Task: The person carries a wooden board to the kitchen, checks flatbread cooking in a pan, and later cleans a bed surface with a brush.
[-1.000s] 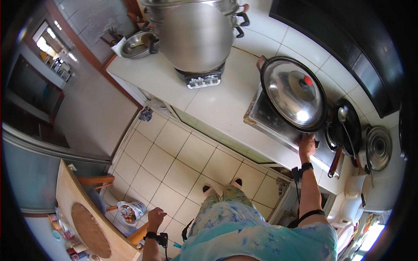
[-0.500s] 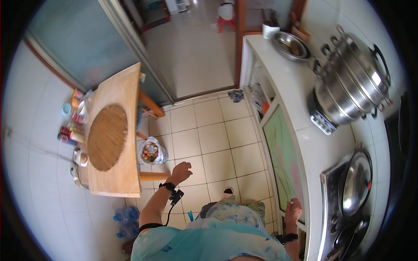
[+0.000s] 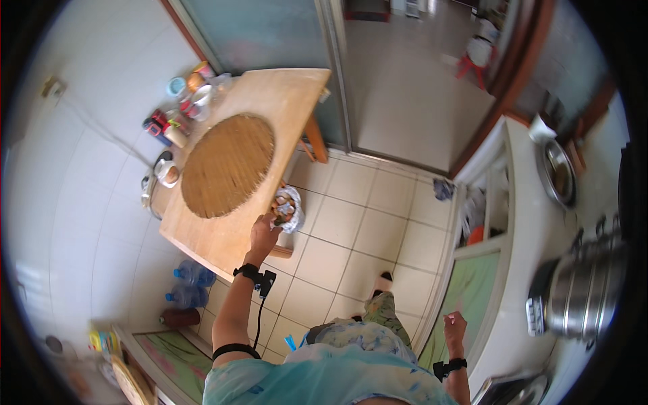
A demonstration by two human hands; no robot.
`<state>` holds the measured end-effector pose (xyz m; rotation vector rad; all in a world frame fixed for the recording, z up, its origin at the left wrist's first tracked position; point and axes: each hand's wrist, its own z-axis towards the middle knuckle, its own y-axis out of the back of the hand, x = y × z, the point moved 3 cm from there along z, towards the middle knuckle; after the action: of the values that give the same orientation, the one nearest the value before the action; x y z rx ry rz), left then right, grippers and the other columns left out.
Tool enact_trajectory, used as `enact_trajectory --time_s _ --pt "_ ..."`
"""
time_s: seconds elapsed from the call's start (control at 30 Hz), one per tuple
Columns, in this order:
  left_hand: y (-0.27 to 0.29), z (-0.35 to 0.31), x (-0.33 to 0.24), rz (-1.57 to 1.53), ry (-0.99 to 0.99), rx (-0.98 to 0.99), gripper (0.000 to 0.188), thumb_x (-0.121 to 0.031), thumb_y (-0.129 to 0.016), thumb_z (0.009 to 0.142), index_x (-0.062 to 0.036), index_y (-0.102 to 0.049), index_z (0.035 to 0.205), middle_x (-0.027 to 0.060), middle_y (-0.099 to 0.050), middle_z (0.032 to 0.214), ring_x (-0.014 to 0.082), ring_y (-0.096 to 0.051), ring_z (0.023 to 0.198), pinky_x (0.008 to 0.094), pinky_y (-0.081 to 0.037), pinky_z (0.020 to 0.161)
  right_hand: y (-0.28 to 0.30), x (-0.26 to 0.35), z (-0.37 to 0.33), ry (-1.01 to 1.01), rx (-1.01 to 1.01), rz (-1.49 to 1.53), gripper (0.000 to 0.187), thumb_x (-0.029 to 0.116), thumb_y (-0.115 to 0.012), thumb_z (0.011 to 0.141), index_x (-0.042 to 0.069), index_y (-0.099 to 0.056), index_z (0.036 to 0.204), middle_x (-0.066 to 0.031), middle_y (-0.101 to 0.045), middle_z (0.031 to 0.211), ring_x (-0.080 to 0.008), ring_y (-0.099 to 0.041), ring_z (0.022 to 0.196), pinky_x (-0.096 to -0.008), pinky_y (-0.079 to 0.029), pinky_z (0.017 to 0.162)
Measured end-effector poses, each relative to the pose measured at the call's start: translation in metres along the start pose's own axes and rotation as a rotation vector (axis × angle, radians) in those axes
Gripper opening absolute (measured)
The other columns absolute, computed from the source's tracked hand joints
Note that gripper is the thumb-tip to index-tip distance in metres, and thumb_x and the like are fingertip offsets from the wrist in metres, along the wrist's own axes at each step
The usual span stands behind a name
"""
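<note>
My left hand [image 3: 264, 237] is at the near right edge of the wooden table [image 3: 202, 239], its fingers loosely bent with nothing visible in them. Whether it touches the edge I cannot tell. Just beyond the fingers, a bin with a pale plastic liner [image 3: 297, 219] stands on the floor, holding eggshells and scraps. A round, brown slatted mat [image 3: 228, 166] lies on the table. My right hand [image 3: 455, 332] hangs low beside the green-panelled cabinet [image 3: 466, 300]. Its fingers are drawn together, with a small whitish spot at the tips that is too small to name.
A steel steamer pot [image 3: 586, 287] and a metal bowl [image 3: 557, 174] stand on the right counter. Jars and cups [image 3: 201, 94] line the table's wall side. Blue plastic bottles [image 3: 189, 295] sit on the floor at the left. A doorway [image 3: 405, 88] lies ahead.
My view has turned left, bringing the table toward the middle and the counter toward the right rim. My left hand has moved from over the floor to the table's edge.
</note>
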<state>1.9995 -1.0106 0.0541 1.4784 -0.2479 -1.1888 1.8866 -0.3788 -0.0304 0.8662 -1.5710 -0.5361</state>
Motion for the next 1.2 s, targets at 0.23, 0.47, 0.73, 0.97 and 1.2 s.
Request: enact_trajectory --time_s 0.23,0.47,0.73,0.97,1.2 --pt "0.055 -0.014 0.082 -0.002 0.515 -0.241 0.039 -0.013 -0.077 0.061 0.0014 -0.059 0.093 0.0118 -0.061 0.074 0.0236 -0.06 0.069 0.0326 -0.048 0.064 -0.066 0.098 0.178 0.199 0.268 0.071 0.02 0.015 -0.069 0.071 0.001 -0.055 0.071 -0.0116 -0.057 0.062 -0.0227 -0.056 0.056 -0.0339 -0.045 0.054" --pt "0.108 -0.011 0.13 -0.391 0.923 -0.479 0.035 -0.012 -0.07 0.072 0.005 -0.053 0.099 0.0054 -0.057 0.071 0.0132 -0.055 0.06 0.0254 -0.046 0.049 -0.133 0.318 0.238 0.317 0.648 0.242 0.018 0.011 -0.066 0.075 -0.001 -0.054 0.078 -0.0062 -0.055 0.06 -0.0138 -0.053 0.055 -0.028 -0.043 0.05" --pt "0.207 0.091 0.272 0.248 0.743 -0.639 0.059 -0.022 -0.075 0.061 0.0043 -0.052 0.109 0.0202 -0.06 0.095 0.0333 -0.057 0.088 0.0406 -0.045 0.075 -0.236 0.441 0.253 0.553 0.704 0.093 0.018 0.012 -0.067 0.074 -0.001 -0.056 0.08 -0.0092 -0.056 0.063 -0.0168 -0.053 0.055 -0.0295 -0.044 0.051" --pt "0.248 0.175 0.339 0.195 0.711 -0.656 0.084 -0.015 -0.076 0.059 0.0033 -0.034 0.129 0.0237 -0.041 0.127 0.0371 -0.042 0.116 0.0417 -0.036 0.096 -0.245 0.45 0.262 0.324 0.762 -0.06 0.017 0.013 -0.068 0.074 -0.001 -0.058 0.077 -0.01 -0.058 0.062 -0.0169 -0.056 0.051 -0.0301 -0.045 0.049" --pt "0.267 0.202 0.374 0.385 0.695 -0.538 0.083 -0.015 -0.075 0.057 0.0022 -0.037 0.128 0.0221 -0.046 0.117 0.0367 -0.045 0.109 0.0407 -0.039 0.091 -0.25 0.429 0.266 0.222 0.782 -0.162 0.016 0.011 -0.067 0.074 -0.001 -0.058 0.075 -0.0079 -0.057 0.059 -0.0139 -0.054 0.047 -0.0281 -0.045 0.046"
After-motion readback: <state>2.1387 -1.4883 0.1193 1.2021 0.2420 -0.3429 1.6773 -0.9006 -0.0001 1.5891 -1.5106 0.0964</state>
